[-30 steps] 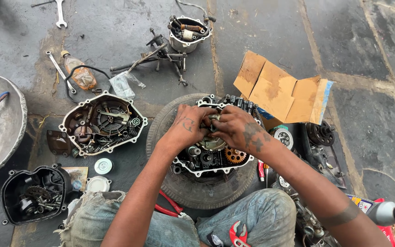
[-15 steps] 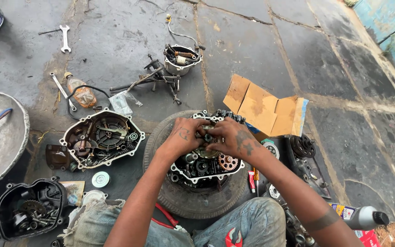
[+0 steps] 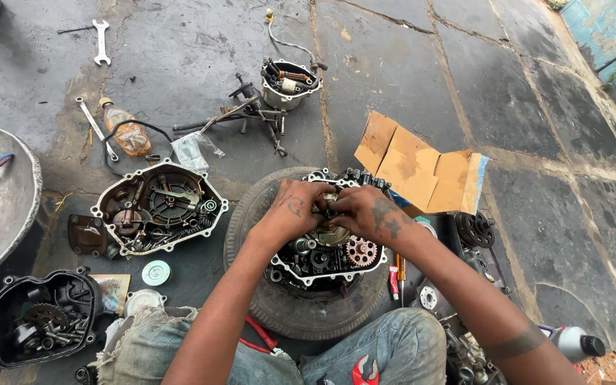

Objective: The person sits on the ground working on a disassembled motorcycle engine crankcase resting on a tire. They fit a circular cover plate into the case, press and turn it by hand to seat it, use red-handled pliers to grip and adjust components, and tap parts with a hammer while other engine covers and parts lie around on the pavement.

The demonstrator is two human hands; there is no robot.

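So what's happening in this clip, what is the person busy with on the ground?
A person sits on a stone floor with an open engine case resting on an old tyre in front of them. Both hands, the left hand and the right hand, meet over a round part near the top of the case, fingers pressed on it. An engine cover lies to the left, a black cover nearer the knee, and a spanner and a torn cardboard box lie farther out.
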